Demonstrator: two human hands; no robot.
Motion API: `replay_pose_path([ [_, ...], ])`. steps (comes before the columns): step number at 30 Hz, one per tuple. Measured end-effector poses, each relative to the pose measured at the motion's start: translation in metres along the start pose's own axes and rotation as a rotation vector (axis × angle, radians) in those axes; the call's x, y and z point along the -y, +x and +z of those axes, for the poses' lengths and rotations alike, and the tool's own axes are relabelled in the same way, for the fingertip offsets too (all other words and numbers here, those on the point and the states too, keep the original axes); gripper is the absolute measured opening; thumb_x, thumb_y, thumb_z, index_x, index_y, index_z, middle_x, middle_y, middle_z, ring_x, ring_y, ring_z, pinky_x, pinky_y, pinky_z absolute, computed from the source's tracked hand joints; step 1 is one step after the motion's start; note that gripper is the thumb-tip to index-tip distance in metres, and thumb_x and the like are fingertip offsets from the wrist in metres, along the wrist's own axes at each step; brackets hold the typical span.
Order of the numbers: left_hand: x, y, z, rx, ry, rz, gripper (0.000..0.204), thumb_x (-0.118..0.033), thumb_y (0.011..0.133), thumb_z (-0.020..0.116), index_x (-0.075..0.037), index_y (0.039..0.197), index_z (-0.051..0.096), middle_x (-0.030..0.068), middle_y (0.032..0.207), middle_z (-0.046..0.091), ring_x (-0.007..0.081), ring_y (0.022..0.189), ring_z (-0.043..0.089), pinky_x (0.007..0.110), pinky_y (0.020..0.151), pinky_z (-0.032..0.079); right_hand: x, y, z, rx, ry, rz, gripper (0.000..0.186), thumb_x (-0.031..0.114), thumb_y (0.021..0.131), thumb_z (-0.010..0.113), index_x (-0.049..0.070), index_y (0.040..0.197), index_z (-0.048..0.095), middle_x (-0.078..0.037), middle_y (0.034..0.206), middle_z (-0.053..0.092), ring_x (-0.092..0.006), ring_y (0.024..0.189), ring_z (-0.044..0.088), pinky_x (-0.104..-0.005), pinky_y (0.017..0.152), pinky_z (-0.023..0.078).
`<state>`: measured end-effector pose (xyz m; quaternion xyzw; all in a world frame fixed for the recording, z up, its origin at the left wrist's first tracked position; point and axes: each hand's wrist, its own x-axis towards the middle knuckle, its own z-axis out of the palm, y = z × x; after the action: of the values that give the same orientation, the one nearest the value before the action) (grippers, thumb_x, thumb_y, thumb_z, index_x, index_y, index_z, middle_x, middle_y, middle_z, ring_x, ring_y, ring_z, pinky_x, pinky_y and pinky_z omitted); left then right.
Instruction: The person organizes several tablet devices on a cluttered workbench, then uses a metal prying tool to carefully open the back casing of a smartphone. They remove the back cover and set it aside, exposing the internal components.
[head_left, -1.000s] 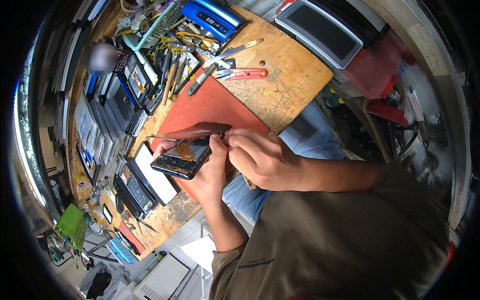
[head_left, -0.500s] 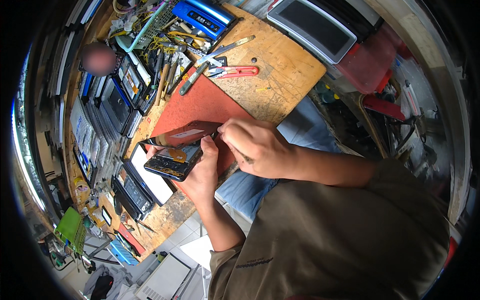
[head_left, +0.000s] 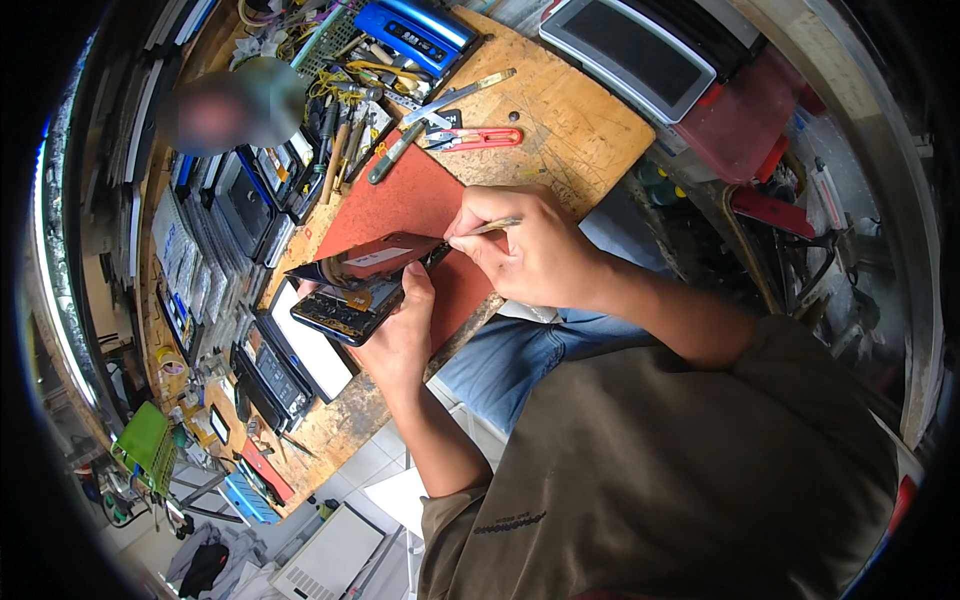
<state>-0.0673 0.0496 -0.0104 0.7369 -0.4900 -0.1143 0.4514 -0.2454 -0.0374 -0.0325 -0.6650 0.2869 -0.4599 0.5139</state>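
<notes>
My left hand [head_left: 402, 335] is wrapped round an opened smartphone [head_left: 335, 318], its thumb along the near edge. Inside the phone, dark parts and an orange flex cable [head_left: 358, 299] show. The glossy screen panel [head_left: 372, 258] is tilted up from the body like a lid, with a whitish label on it. In a pinch, my right hand [head_left: 530, 248] grips a thin tool [head_left: 498, 226] whose kind I cannot make out. Its fingertips are at the phone's right end, where the tool's tip is hidden. Beneath both hands lies a red mat [head_left: 395, 200].
Beyond the mat lie red-handled cutters [head_left: 485, 138], a green-handled knife [head_left: 397, 152] and a metal blade tool [head_left: 470, 92]. A blue device with a display [head_left: 415, 38] sits at the back. Phone parts and screens [head_left: 245, 205] crowd the left; a white box [head_left: 305, 340] stands beside the phone.
My right hand has turned and its wrist has swung up, so the thin tool now shows between its fingers. The phone stays in my left hand, its panel standing slightly more open.
</notes>
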Motion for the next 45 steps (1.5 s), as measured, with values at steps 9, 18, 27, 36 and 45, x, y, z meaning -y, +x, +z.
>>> replay_pose_path([
  [9,0.004,0.005,-0.005,0.007,-0.088,0.093,0.078,-0.008,0.077,0.086,-0.004,0.133,0.032,0.0175,0.123,0.053,0.0266,0.119,0.058,0.043,0.112,0.047,0.006,0.017,-0.005,0.059,-0.118,-0.037,0.01,-0.002,0.088,0.071,0.001,0.086,0.061,-0.019,0.077,0.069,-0.0387,0.075,0.071,-0.0466,0.067,0.053],
  [18,0.008,0.003,-0.001,0.014,-0.327,0.024,0.079,0.0,0.077,0.08,-0.005,0.137,0.028,0.0176,0.13,0.049,0.027,0.127,0.054,0.043,0.113,0.047,0.012,0.018,-0.009,0.157,-0.102,-0.083,0.01,-0.004,0.089,0.068,0.0,0.089,0.059,-0.019,0.081,0.068,-0.0406,0.079,0.071,-0.0484,0.069,0.053],
  [27,-0.015,-0.011,-0.003,0.084,-0.25,-0.146,0.035,-0.004,0.087,0.078,-0.001,0.119,0.061,0.0053,0.106,0.069,0.0176,0.095,0.066,0.035,0.09,0.055,0.032,-0.013,-0.003,-0.083,-0.067,-0.34,0.005,-0.004,0.1,0.061,-0.005,0.105,0.06,-0.017,0.093,0.068,-0.0339,0.083,0.072,-0.0415,0.07,0.057],
  [36,-0.002,-0.002,0.002,0.025,-0.247,-0.048,0.063,-0.003,0.084,0.079,-0.003,0.133,0.04,0.0098,0.118,0.062,0.0173,0.107,0.063,0.034,0.092,0.055,0.008,0.008,0.008,0.162,-0.19,-0.16,0.019,0.008,0.098,0.069,0.001,0.116,0.068,-0.019,0.112,0.069,-0.0389,0.1,0.071,-0.0451,0.081,0.058],
  [45,0.014,0.0,-0.001,-0.018,-0.529,-0.034,0.07,-0.005,0.086,0.081,-0.006,0.137,0.033,0.0168,0.13,0.054,0.025,0.125,0.056,0.044,0.114,0.045,-0.005,0.016,0.026,0.104,-0.473,-0.299,0.011,0.01,0.101,0.063,0.003,0.098,0.055,-0.018,0.079,0.069,-0.0415,0.075,0.072,-0.0515,0.061,0.055],
])
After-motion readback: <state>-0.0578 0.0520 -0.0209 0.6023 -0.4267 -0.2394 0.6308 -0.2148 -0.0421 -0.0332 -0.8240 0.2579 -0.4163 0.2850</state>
